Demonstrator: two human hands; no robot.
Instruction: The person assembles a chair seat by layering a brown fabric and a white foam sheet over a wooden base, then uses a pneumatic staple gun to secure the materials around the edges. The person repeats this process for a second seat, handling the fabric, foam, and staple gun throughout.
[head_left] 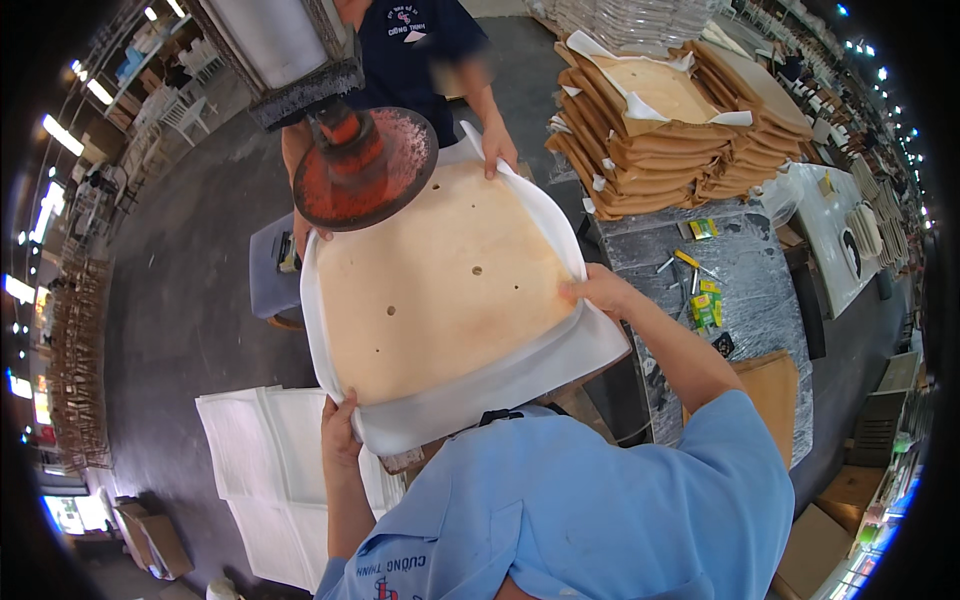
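A pale plywood seat panel (440, 290) with several drilled holes lies across a white padding sheet (470, 385), whose edges curl up round it. My left hand (341, 425) is closed on the near left corner, thumb on top and the fingers partly hidden below. At the right edge my right hand (600, 290) grips the sheet against the panel, its thumb on the wood. A co-worker across from me holds the far edge, one hand (498, 145) at the far right and the other partly behind the press. The round red press plate (370, 170) hangs over the far left part of the panel.
At the right, a plastic-wrapped table (745, 260) bears a tall stack of brown covered panels (665, 140), yellow-green packets (706, 305) and small tools. White folded sheets (270, 480) lie at the lower left. A blue-grey padded seat (272, 270) stands left of the panel.
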